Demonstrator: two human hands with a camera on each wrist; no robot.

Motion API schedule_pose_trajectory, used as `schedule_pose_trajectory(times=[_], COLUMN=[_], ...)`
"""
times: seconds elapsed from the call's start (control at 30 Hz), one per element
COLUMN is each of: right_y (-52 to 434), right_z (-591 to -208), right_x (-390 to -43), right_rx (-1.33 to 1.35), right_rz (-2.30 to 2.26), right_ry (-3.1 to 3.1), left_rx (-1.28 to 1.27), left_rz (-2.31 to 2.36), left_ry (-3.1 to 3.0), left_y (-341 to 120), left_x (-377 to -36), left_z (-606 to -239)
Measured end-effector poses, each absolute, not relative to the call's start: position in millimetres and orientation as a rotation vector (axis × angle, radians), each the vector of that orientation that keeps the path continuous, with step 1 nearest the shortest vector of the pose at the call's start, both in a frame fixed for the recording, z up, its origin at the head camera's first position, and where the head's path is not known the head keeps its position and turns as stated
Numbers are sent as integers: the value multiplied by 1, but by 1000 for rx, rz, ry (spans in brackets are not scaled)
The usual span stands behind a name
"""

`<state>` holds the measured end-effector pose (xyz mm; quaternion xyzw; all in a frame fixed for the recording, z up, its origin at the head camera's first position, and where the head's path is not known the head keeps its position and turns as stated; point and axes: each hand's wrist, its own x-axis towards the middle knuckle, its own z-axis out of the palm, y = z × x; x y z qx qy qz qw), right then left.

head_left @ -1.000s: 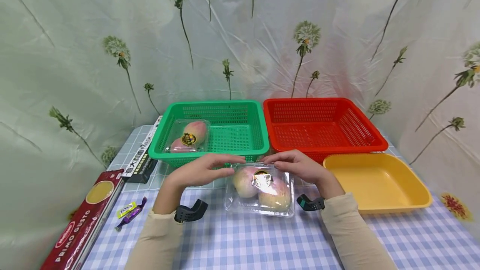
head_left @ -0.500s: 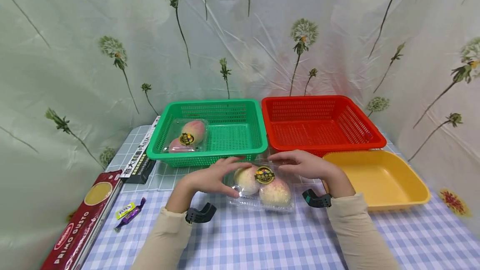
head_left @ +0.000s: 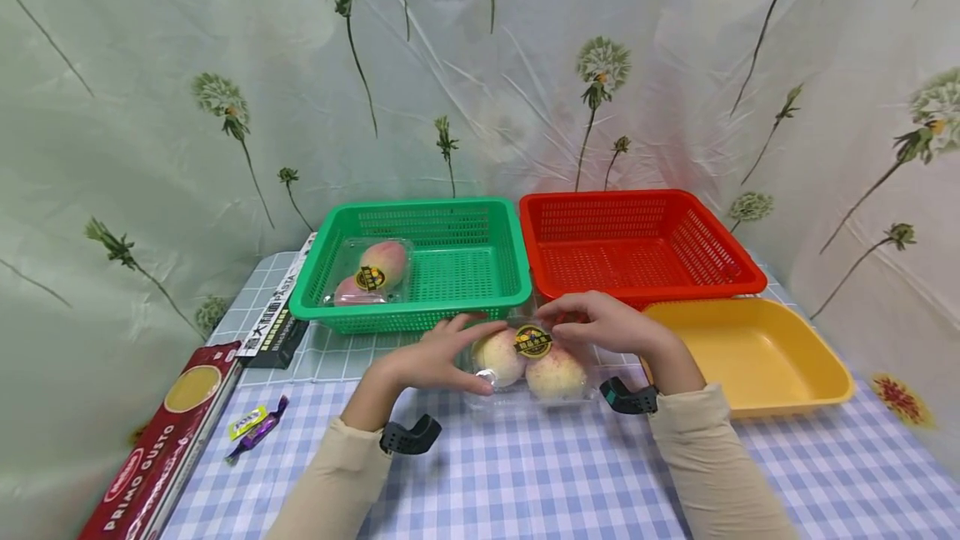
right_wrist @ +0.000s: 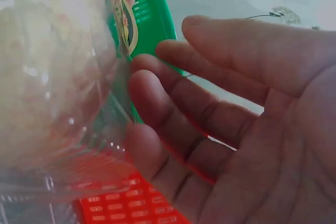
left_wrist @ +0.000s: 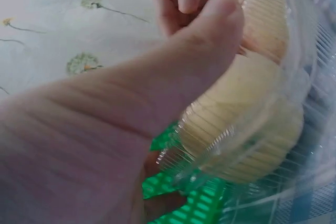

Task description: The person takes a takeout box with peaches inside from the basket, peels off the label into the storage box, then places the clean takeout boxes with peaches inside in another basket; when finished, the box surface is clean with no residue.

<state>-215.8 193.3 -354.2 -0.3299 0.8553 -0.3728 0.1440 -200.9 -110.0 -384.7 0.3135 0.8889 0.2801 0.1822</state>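
Note:
A clear plastic clamshell box of peaches (head_left: 557, 375) is at the middle of the checked cloth, with two pale pink fruits and a black-and-gold label (head_left: 533, 341). My left hand (head_left: 431, 363) grips its left end, thumb on the near side and fingers at the back; in the left wrist view, some fingertips show beyond the ribbed plastic (left_wrist: 210, 145). At the box's far right corner, my right hand (head_left: 607, 325) touches it with loosely bent fingers (right_wrist: 152, 95), the thumb held away from it. A similar peach box (head_left: 372, 275) sits in the left part of the green basket (head_left: 472, 269).
Beside the green basket stands a red basket (head_left: 637, 261), with a yellow tray (head_left: 750, 357) in front of it. Pasta boxes, one black and white (head_left: 279, 315) and one dark red (head_left: 161, 440), lie at the left near two small wrapped candies (head_left: 255, 432).
The front box has tipped so that its label faces me more squarely. My left hand has moved right and spread its thumb along the near side; the right hand has shifted only slightly.

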Motion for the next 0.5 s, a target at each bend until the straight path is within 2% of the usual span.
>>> schedule_pose_trajectory(times=[0.5], right_y=[172], right_z=[-361], right_x=[-213], right_rx=[-947], right_rz=[-1048], right_ry=[2600], left_rx=[861], left_rz=[887], left_ry=[2407], left_y=[-110], left_x=[-205], left_z=[-393])
